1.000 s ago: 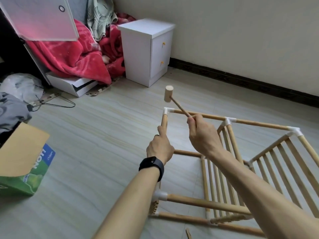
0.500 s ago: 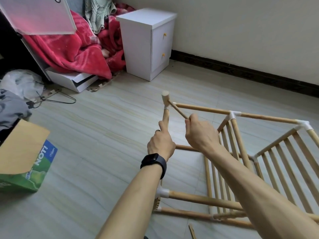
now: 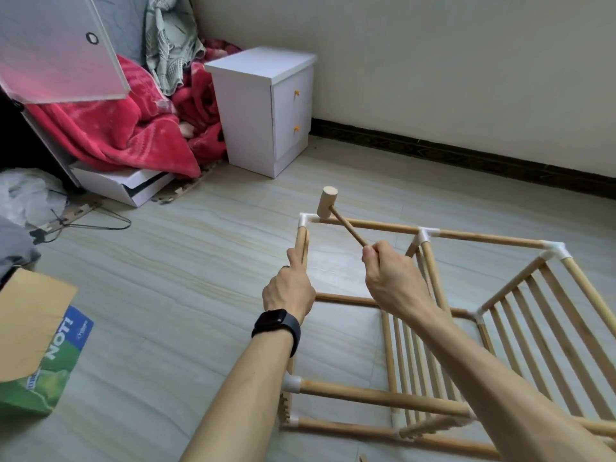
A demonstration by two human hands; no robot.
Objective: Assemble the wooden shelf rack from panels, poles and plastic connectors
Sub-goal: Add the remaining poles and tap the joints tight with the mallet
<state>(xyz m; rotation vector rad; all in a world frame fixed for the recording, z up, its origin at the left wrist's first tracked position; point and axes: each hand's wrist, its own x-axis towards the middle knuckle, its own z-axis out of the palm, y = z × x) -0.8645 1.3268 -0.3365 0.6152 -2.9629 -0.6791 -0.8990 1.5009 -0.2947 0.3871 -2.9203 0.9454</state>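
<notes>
Both curled above pale plank floor [image 3: 200,261]: left hand [image 3: 288,295] round pole [image 3: 301,241], right hand [image 3: 390,278] round mallet [image 3: 328,203]; cabinet [image 3: 246,111], blanket [image 3: 116,135] beyond them.

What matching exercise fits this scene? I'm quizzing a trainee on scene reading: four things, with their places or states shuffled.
1. mallet
2. left hand
3. white cabinet
4. green box

A. grips an upright pole
B. handle held by the right hand
C. on the floor, far left
D. beside the red blanket

Pairs: 1-B, 2-A, 3-D, 4-C.
</notes>
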